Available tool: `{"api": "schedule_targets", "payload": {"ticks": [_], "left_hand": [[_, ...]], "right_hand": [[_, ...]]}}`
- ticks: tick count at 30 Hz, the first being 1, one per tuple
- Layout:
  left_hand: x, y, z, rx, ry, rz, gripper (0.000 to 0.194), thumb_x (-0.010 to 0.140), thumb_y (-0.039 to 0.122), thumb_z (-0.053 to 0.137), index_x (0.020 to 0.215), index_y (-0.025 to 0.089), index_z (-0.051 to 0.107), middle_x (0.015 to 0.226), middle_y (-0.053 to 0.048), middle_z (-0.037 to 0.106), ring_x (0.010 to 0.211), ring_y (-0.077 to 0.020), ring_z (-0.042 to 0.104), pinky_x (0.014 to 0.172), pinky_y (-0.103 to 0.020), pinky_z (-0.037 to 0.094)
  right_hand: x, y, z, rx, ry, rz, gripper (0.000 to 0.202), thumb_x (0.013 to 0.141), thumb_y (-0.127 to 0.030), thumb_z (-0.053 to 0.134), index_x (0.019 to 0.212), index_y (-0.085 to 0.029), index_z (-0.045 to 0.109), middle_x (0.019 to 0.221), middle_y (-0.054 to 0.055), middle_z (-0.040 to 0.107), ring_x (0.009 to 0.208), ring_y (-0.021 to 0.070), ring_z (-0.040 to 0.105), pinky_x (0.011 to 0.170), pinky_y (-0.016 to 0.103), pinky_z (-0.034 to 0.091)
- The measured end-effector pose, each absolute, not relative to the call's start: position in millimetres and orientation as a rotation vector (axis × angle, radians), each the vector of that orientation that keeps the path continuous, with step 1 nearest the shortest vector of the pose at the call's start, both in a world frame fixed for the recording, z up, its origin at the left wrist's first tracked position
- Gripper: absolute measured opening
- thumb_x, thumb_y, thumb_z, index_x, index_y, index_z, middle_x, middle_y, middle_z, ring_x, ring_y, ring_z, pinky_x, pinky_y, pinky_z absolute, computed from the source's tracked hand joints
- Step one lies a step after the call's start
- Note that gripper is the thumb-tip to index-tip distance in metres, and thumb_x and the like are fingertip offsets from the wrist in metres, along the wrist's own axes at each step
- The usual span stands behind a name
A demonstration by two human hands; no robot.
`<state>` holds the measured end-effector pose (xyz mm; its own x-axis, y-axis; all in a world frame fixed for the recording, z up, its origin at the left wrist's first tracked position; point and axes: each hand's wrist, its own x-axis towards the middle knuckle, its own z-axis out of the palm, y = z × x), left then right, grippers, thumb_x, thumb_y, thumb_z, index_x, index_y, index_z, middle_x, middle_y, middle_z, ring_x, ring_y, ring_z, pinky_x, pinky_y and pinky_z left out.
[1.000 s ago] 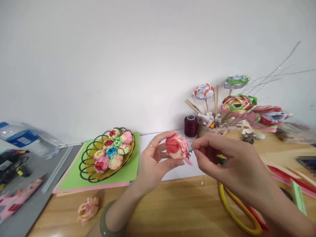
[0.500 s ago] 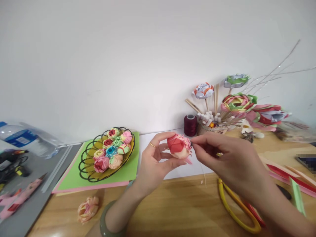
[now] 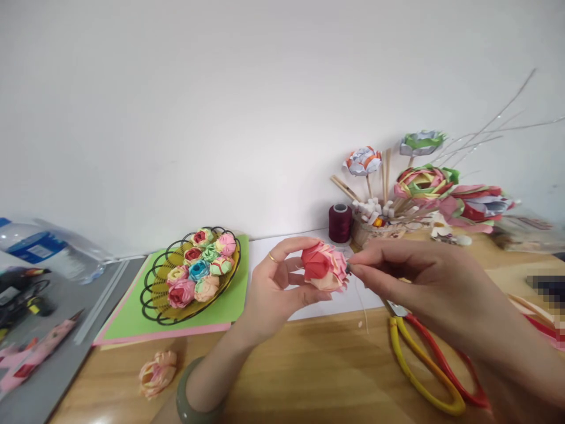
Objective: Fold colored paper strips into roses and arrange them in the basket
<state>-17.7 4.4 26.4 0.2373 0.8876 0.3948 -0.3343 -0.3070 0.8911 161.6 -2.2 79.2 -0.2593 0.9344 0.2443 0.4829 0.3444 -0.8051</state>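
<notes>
Between the thumb and fingers of my left hand (image 3: pixel 278 288) is a red, pink and cream paper flower (image 3: pixel 324 268), held above the table with its petals toward the left. My right hand (image 3: pixel 410 282) is closed in a pinch at the flower's right side, where a small dark tip shows at the fingertips; I cannot make out what it is. A pale thread (image 3: pixel 364 303) hangs below the pinch. Scissors with yellow and red handles (image 3: pixel 408 359) lie under my right hand, partly hidden by it.
At left a yellow basket (image 3: pixel 163 294) of paper flowers stands on green paper (image 3: pixel 128 312). A loose peach flower (image 3: pixel 158 374) lies in front. Behind are a maroon thread spool (image 3: pixel 340 224) and a pot of paper flowers (image 3: pixel 375 229). A pink glue gun (image 3: pixel 39 359) lies far left.
My right hand has shifted slightly right and down, and the flower has turned and moved a little right in my left hand. More of the scissors now shows.
</notes>
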Motion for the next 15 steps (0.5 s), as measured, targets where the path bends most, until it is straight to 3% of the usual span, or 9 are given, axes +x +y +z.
{"api": "schedule_targets", "payload": {"ticks": [6,15], "left_hand": [[-19.5,5.7,28.3,1.359,0.614,1.329,0.049,0.057,0.013,0.079,0.102,0.026,0.063,0.095,-0.002,0.066,0.083,-0.0187,0.063,0.065,-0.030,0.058],[-23.0,7.7,26.3,1.293,0.568,1.234,0.051,0.057,0.010,0.079,0.102,0.028,0.064,0.091,0.000,0.068,0.080,-0.0169,0.065,0.068,-0.029,0.057]], "right_hand": [[166.8,0.9,78.6,-1.224,-1.861,1.035,0.027,0.075,-0.045,0.062,0.065,-0.020,0.066,0.061,0.002,0.061,0.054,0.0140,0.051,0.045,0.024,0.037],[167.4,8.4,77.7,-1.099,-1.761,1.343,0.019,0.066,-0.035,0.072,0.062,-0.017,0.066,0.052,-0.004,0.051,0.047,0.0070,0.039,0.041,0.019,0.029]]}}
